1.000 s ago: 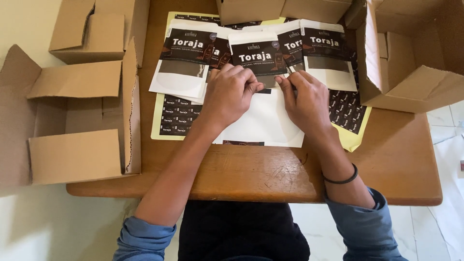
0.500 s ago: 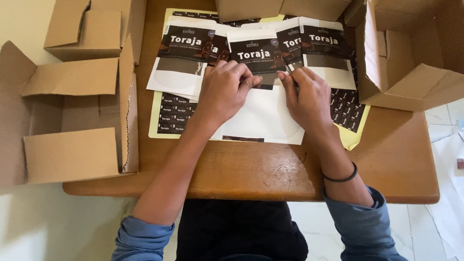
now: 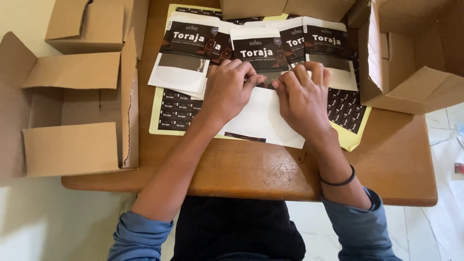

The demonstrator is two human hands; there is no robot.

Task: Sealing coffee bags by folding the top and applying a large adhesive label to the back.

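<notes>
White pouch (image 3: 263, 113) with a dark label is lying flat at the middle of the wooden bench (image 3: 251, 169), pinned so the label edge can be worked. Left hand (image 3: 229, 89) and right hand (image 3: 302, 94) are pressing palm-down on it, fingertips pinching together at the label. Beyond the pouch, more labelled pouches (image 3: 181, 53) and sticker sheets (image 3: 175, 110) are spreading out; cardboard boxes (image 3: 77, 101) are flanking it.

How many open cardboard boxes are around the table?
3: large box left, smaller box top left, box right. A further box at the top edge is partly out of view.
</notes>
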